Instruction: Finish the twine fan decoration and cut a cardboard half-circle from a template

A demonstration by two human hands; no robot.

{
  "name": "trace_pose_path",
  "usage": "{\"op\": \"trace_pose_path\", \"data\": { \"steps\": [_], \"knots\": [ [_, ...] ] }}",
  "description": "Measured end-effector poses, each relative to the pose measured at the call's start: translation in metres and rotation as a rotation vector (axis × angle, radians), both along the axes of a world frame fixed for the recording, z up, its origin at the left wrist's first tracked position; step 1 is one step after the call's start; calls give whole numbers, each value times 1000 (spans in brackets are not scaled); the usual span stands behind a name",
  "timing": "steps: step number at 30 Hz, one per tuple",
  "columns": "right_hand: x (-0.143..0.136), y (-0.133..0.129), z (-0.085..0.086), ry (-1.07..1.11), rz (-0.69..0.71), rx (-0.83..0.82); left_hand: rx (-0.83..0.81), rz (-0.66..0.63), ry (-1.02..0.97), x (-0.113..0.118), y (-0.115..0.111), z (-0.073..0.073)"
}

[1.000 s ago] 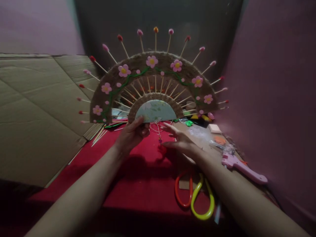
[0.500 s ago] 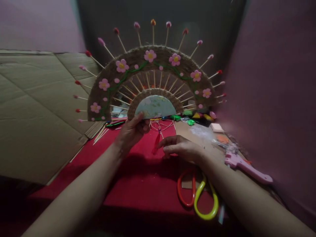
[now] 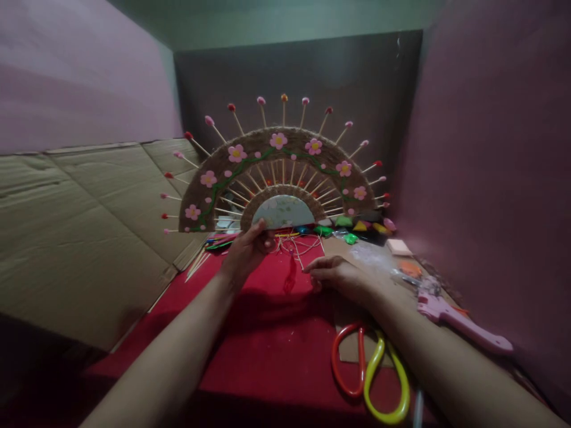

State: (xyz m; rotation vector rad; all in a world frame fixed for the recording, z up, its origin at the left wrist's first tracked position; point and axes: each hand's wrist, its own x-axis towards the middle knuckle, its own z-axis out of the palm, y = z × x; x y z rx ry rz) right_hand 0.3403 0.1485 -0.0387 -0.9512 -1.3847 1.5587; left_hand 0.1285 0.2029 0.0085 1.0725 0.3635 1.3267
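Observation:
A semicircular decorative fan, wrapped in brown twine, stands upright in front of me. Pink clay flowers, a green vine and sticks with red, pink and orange tips adorn it. My left hand grips its lower edge, thumb over the pale patterned centre panel. Below hangs a red tassel with a small bead and thin pale cord. My right hand hovers just right of the tassel, fingers loosely bent and apparently apart, fingertips beside the cord. Whether they touch the cord is unclear.
Red-and-yellow-handled scissors lie near the front edge of the red-covered table. A pink glue gun rests at the right, beyond a clear plastic bag. Cardboard stands along the left, near loose sticks.
The camera view has tilted up, so the fan appears lower and smaller. My right hand has shifted slightly right, away from the tassel. The left hand keeps its grip on the fan.

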Motion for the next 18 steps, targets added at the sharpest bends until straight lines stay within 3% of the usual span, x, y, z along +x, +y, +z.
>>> {"op": "trace_pose_path", "data": {
  "steps": [5, 9, 12, 18],
  "knots": [
    [5, 3, 3, -24, -14, -34, 2, 33, -54, 7, 32, 38],
    [7, 2, 0, -7, -27, -49, 45, 23, -91, 19, 42, 65],
    [8, 2, -4, 18, -48, -51, 78, 19, -99, 26, 41, 71],
    [8, 10, -9, 54, -80, -17, 119, 21, -79, 32, 34, 69]
  ]
}}
